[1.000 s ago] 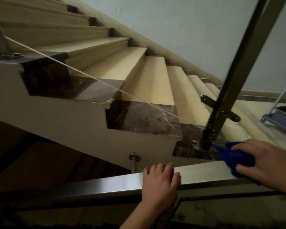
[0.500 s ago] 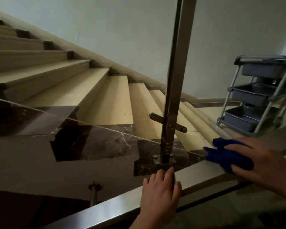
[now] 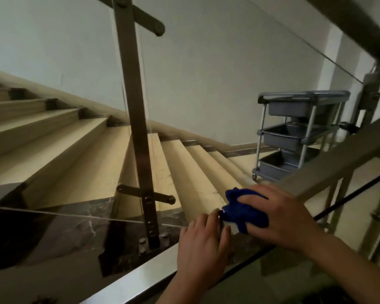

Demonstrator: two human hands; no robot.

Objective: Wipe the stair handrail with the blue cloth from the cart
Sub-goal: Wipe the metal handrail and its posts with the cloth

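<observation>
A steel handrail (image 3: 329, 163) slopes from the lower left up to the right edge. My right hand (image 3: 279, 216) presses a bunched blue cloth (image 3: 244, 211) down on top of the rail. My left hand (image 3: 203, 249) rests flat on the rail just left of the cloth, its fingertips almost touching it. The grey three-tier cart (image 3: 294, 132) stands on the landing behind the rail at the right.
A steel baluster post (image 3: 138, 132) rises just left of my hands, with a glass panel beside it. Beige marble steps (image 3: 86, 163) climb to the left. A second, blurred rail (image 3: 355, 20) crosses the top right corner. A white wall lies behind.
The view has swung right and upward, bringing the whole cart into sight. My right hand and the cloth have closed the gap to my left hand on the rail.
</observation>
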